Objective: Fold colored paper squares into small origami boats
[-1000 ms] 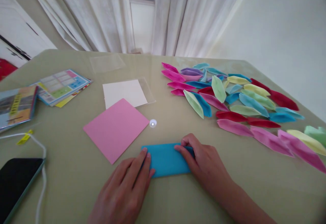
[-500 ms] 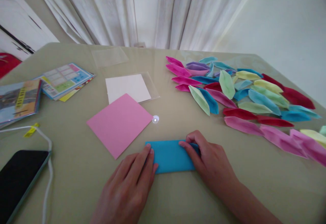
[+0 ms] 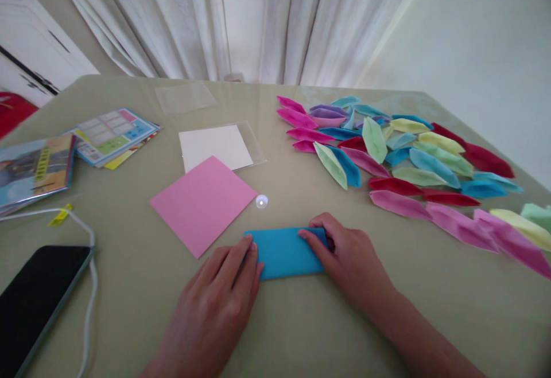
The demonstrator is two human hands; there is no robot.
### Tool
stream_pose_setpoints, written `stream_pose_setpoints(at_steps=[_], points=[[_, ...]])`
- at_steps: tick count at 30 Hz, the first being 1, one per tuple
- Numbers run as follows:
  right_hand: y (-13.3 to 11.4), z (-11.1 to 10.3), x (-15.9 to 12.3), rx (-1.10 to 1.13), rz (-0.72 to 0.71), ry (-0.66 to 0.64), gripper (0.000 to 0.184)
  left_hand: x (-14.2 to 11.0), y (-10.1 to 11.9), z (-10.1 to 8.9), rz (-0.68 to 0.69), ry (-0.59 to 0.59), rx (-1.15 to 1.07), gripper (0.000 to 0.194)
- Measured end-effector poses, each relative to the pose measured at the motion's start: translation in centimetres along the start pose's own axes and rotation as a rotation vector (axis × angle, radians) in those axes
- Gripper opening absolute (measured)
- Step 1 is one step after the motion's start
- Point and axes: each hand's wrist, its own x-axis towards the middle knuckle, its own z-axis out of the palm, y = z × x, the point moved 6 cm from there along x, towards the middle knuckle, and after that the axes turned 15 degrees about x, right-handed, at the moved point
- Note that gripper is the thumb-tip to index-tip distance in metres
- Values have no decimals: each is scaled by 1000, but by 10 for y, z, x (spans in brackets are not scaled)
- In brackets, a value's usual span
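Observation:
A folded strip of blue paper point(image 3: 279, 252) lies flat on the table in front of me, its long side running left to right. At its left end my left hand point(image 3: 219, 297) holds it, fingers close together on top and thumb tip by the lower edge. My right hand point(image 3: 348, 257) pinches the right end between thumb and curled fingers; the thumb rests on the upper face. The paper's right corners are hidden by this hand. Just beyond my left hand is a square pink sheet point(image 3: 204, 203), lying flat and apart from the blue strip.
Several folded coloured paper pieces point(image 3: 408, 177) spread over the right side. A white sheet point(image 3: 215, 145) in a clear sleeve lies behind the pink one. To the left are booklets point(image 3: 37, 166), printed cards point(image 3: 114, 134), a phone point(image 3: 38, 292) and a white cable point(image 3: 90, 303).
The view has shifted slightly, so the tabletop things sit a little differently in the picture. Both hands keep their hold on the blue paper, with no clear change in its fold.

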Motion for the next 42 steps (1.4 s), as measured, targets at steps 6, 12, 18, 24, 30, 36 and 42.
stream_pose_setpoints(at_steps=[6,12,18,24,30,36,42], points=[[7,-16,6,63,103,2,30,4,2,1,26,21,1,35],[6,-13,8,14,147,11,30,4,0,8,-46,-32,10,32],[4,-19,7,-11,59,76,16,7,2,12,-61,-122,52,31],[-49,-36,-23,-100,-338,303,24,14,1,9,-117,-134,8,29],[-77,38,-80,-294,-486,-39,54,14,-3,8,-137,-127,-20,30],[-22,15,-93,-346,-292,-10,57,12,-6,10,-156,-132,-79,33],[-33,0,-84,-434,-287,6,44,17,-22,18,-131,-186,-223,28]])
